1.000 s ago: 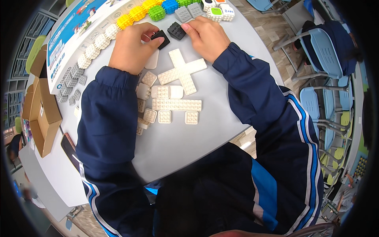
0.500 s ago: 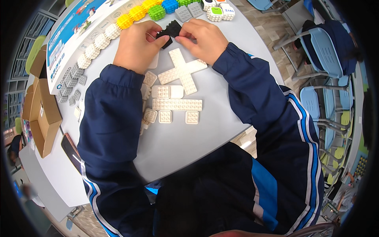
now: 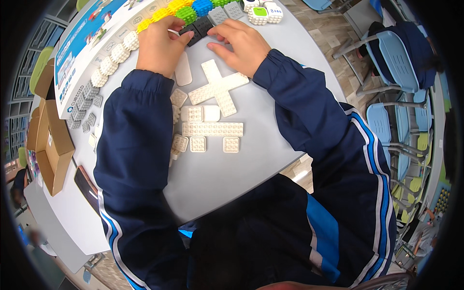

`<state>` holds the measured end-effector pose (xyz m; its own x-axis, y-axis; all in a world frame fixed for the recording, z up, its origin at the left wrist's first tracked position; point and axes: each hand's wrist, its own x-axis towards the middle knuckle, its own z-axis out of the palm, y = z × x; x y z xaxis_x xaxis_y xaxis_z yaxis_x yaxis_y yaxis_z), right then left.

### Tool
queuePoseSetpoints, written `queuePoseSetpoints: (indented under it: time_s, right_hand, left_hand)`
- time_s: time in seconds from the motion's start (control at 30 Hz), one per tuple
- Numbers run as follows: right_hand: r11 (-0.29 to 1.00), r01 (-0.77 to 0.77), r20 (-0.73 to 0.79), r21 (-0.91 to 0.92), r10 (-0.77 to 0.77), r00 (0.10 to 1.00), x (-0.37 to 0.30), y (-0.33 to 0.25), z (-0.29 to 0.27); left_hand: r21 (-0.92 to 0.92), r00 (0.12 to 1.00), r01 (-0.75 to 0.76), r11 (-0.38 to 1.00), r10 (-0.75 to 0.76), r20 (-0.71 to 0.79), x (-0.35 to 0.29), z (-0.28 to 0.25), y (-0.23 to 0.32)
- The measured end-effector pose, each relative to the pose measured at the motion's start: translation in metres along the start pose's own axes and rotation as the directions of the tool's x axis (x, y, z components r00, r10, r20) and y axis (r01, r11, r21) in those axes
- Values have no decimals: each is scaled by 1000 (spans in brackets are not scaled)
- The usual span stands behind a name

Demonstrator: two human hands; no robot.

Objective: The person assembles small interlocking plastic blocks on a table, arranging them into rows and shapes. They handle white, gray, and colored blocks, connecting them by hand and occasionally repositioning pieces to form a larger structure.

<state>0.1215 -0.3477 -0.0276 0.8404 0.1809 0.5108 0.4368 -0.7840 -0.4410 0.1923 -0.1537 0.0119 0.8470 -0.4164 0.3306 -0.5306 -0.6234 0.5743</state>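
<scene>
Broadly, a smooth pale grey worktop (image 3: 227,179) with a rounded edge carries everything. Along its left side lies a long glossy printed sheet (image 3: 82,53), mostly blue and white, and beyond that stands an open brown cardboard box (image 3: 48,145); what it holds cannot be made out. A dark flat phone (image 3: 87,188) lies near the worktop's lower left edge.

At mid-worktop sits a white cross-shaped plate (image 3: 217,89), flat, studded and matte. Just below it lies a long white studded strip (image 3: 212,129), with small square white plates (image 3: 198,144) above and beneath it. A smooth rounded white slab (image 3: 183,75) lies beside the left hand.

Along the far edge runs a curved row of chunky cube blocks (image 3: 193,9) in yellow, green, blue and grey, with white knobbly cubes (image 3: 113,55) trailing down the sheet.

The left hand (image 3: 157,48) and the right hand (image 3: 241,46) meet at two black cube blocks (image 3: 198,29), which sit on the worktop just before the coloured row. The left fingers (image 3: 181,38) curl closed against the left black cube; the right fingers (image 3: 220,36) lie spread and bent, their tips touching the other one, not closed round it.
</scene>
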Motion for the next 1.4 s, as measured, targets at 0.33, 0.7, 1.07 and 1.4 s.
queuePoseSetpoints:
  time_s: [0.33, 0.7, 1.07, 1.4]
  right_hand:
    - [998, -36, 25, 42, 35, 999, 1, 0, 1]
    - [971, 119, 171, 207, -156, 973, -12, -38, 0]
    - [932, 29, 259, 361, -130, 957, -13, -60, -2]
    - [959, 252, 332, 126, -280, 900, 40, -76, 22]
  left_hand:
    - [48, 995, -33, 998, 38, -97, -1, -12, 5]
    - [174, 990, 22, 984, -45, 134, -63, -130, -10]
    - [77, 981, -104, 992, 89, 175, -138, -140, 23]
    - [178, 984, 157, 971, -139, -114, -172, -202, 11]
